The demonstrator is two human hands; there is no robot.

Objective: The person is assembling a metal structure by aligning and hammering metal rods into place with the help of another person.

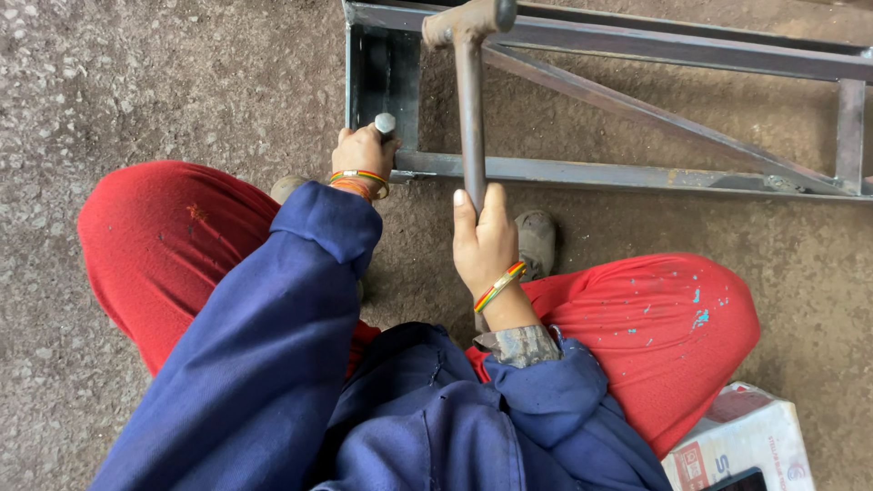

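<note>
Squatting person on the floor (136, 82): left hand (362, 153) fisted around a chisel (386, 124) at the steel frame (582, 171) corner, right hand (485, 241) gripping a raised hammer (470, 91); risk: a glancing blow could strike the left knuckles.

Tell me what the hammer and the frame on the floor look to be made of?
Hammer: seemingly all metal, dull brownish, bare, handle included. Frame: likely steel bars, grey, unpainted, with rusty patches. Rod in the left hand: grey metal, smooth rounded tip.
</note>
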